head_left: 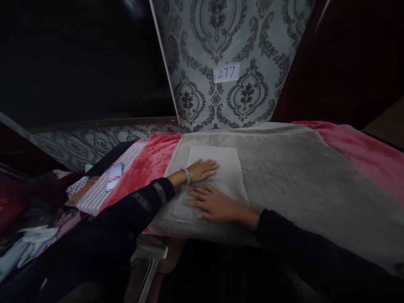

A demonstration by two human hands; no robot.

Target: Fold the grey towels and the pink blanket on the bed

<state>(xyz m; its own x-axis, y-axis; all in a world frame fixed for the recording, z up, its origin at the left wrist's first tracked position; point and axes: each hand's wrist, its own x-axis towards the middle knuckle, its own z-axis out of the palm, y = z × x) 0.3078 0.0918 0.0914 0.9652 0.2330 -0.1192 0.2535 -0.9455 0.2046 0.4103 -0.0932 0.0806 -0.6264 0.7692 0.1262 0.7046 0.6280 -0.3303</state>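
Note:
A pale, roughly rectangular sheet [221, 155], paper or thin cloth, lies flat on a grey plush cloth [299, 181]. My left hand [203, 169], with a bracelet at the wrist, rests palm down on the upper part of the sheet, fingers stretched out. Lower down, my right hand [214, 204] lies flat over the sheet with its fingers spread and somewhat blurred by motion. Neither hand holds anything. The sheet's lower edge runs near the front of the grey cloth and looks a little uneven.
Pink plush fabric [158, 151] shows around the grey cloth. A striped cloth [126, 162] lies at the left, with piled clothes [38, 240] beyond. Behind stand a dark screen [85, 63] and a patterned wall with a paper label [226, 73]. A clear plastic seat [148, 256] is below.

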